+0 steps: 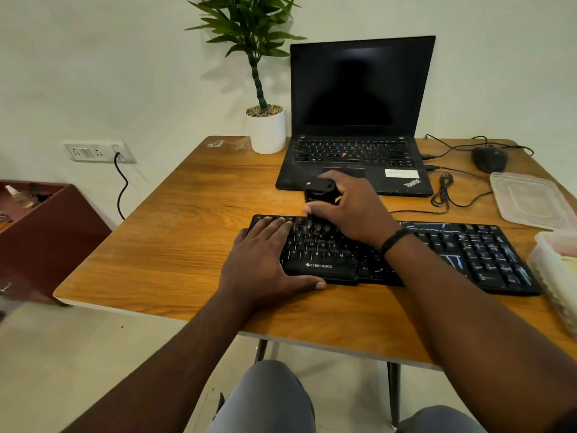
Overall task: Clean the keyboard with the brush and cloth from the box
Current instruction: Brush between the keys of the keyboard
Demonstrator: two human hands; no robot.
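Right grip (349, 207) round one brush (320, 195), one keyboard (468, 251)

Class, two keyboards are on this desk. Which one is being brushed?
The separate black keyboard nearest the person: the right hand holds the brush on its keys, the left hand steadies it. The laptop behind goes untouched.

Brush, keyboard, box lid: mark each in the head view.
brush (319, 191), head view, on its black body above the right hand's grip.
keyboard (477, 254), head view, on the right-side keys.
box lid (527, 200), head view, on its clear flat centre.
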